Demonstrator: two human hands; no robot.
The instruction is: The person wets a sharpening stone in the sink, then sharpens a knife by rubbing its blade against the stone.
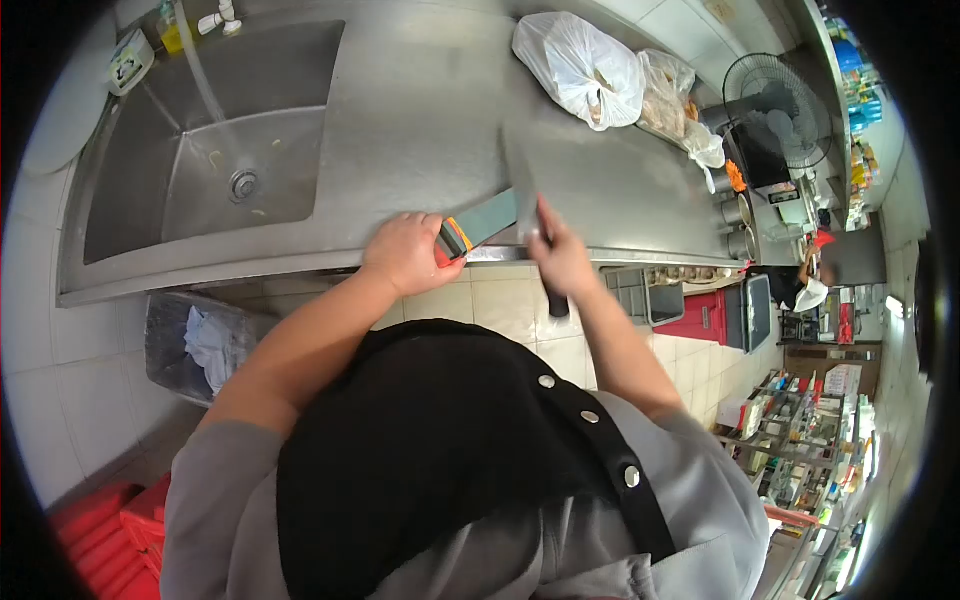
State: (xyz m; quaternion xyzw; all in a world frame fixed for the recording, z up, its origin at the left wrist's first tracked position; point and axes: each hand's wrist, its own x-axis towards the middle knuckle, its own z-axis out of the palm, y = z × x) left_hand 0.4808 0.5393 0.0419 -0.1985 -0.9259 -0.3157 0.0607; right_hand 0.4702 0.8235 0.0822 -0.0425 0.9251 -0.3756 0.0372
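My left hand is closed around the near end of a flat grey-green sharpening stone, where an orange and black end piece shows. The stone slants up and to the right over the front edge of the steel counter. In my right hand is a knife, gripped by its black handle, whose butt sticks out below my fist. Its blade, smeared by motion, points away from me and overlaps the stone's far end in this view.
At the left is a steel sink with water running into it. White plastic bags lie at the back of the counter, near a fan. A grey bin stands below the sink. Crates and a person are at the right.
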